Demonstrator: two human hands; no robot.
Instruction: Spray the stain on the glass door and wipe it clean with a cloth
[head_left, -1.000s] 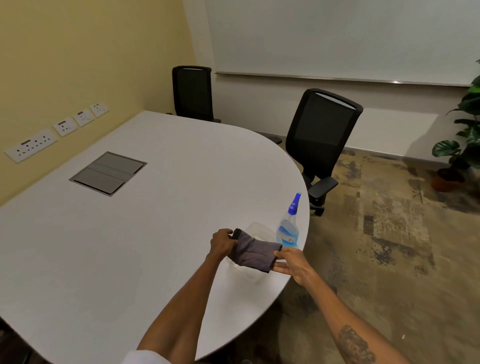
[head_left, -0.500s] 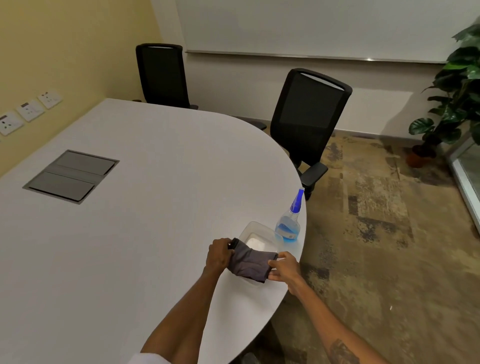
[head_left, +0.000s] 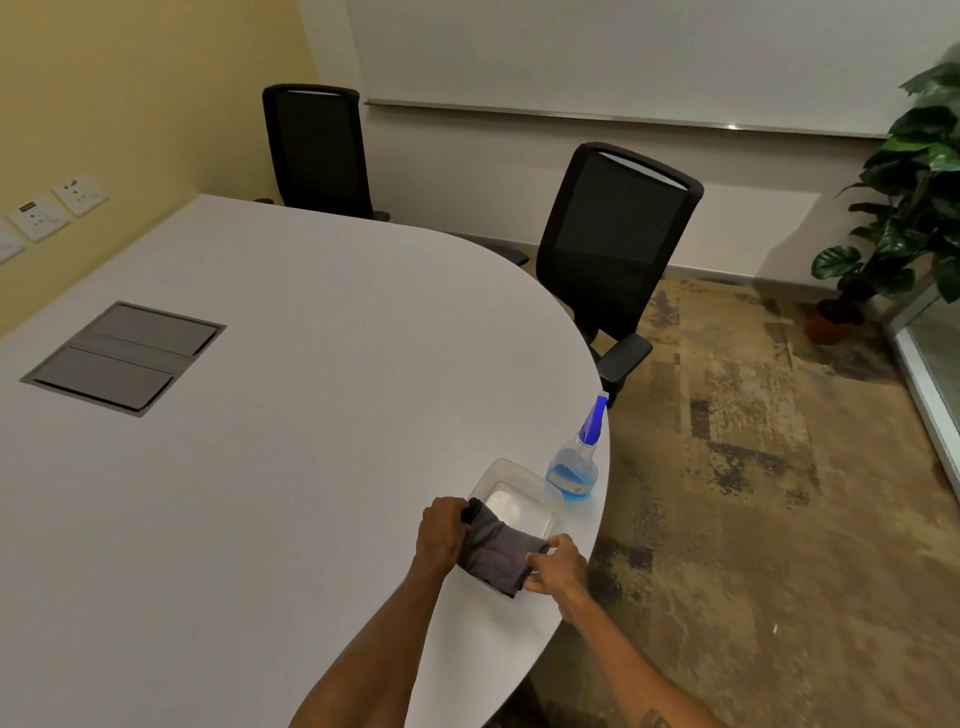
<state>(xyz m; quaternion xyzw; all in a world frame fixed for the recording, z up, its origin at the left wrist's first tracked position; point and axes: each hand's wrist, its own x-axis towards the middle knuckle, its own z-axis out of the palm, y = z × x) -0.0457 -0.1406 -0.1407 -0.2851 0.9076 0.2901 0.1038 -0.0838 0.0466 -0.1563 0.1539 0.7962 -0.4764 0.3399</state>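
**Q:** What had changed since the moment before?

**A:** Both hands had stayed clamped on the cloth (head_left: 500, 552), which kept its place over the near end of the container (head_left: 511, 500); only the camera's view had swung a little, bringing a strip of glass panel (head_left: 935, 358) into the right edge.

**Q:** How were the hands gripping?

**A:** The left hand (head_left: 441, 535) was curled shut around one bunched end of the cloth. The right hand (head_left: 557, 569) pinched the other end between thumb and fingers, pulling it taut between them.

**Q:** What was the cloth like?

**A:** Dark grey, soft and folded, hanging slightly at its lower edge.

**Q:** And the spray?

**A:** The spray bottle (head_left: 574, 465) stood upright just beside the container, near the rounded edge of the table (head_left: 291, 467). It was clear plastic with blue liquid low inside and a blue trigger head. Its label was too small to read.

**Q:** Anything else nearby?

**A:** The container was shallow, translucent plastic with rounded corners. The table was smooth and white, with a grey rectangular hatch (head_left: 124, 358) set flush into it.
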